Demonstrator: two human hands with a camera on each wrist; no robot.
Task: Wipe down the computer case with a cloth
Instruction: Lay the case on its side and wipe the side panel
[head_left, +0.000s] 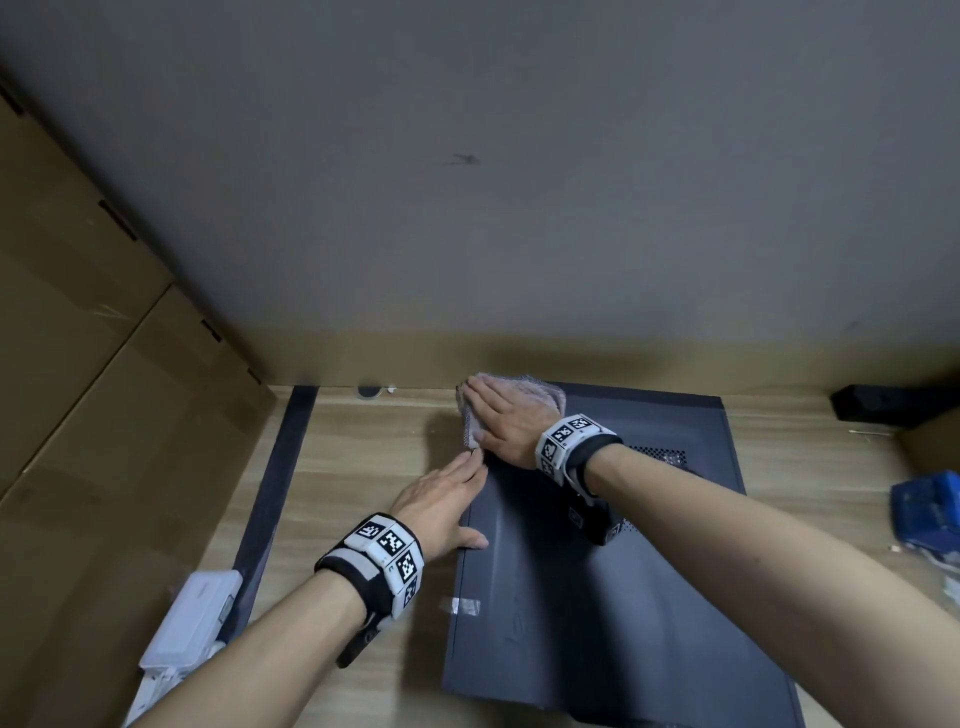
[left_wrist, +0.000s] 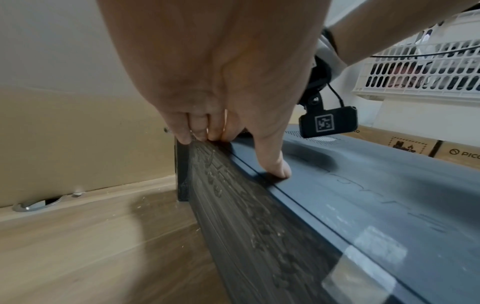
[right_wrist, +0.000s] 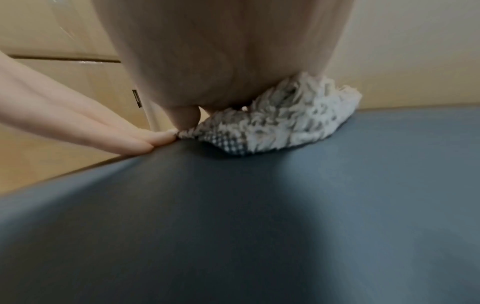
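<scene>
A dark grey computer case (head_left: 613, 597) lies flat on the wooden floor, its side panel up. At its far left corner my right hand (head_left: 506, 415) presses flat on a fluffy grey-white cloth (head_left: 540, 391), fingers straight; the cloth (right_wrist: 293, 125) bunches out from under the palm. My left hand (head_left: 441, 506) rests with straight fingers along the case's left edge, thumb (left_wrist: 275, 166) on the top panel (left_wrist: 376, 195), fingertips (right_wrist: 155, 139) close to the cloth's near corner.
Cardboard boxes (head_left: 93, 415) stand along the left, a wall (head_left: 519, 182) is behind. A white device (head_left: 192, 618) lies at front left, a blue object (head_left: 924, 509) at right, a black item (head_left: 878, 402) at far right. A white basket (left_wrist: 420, 67) shows in the left wrist view.
</scene>
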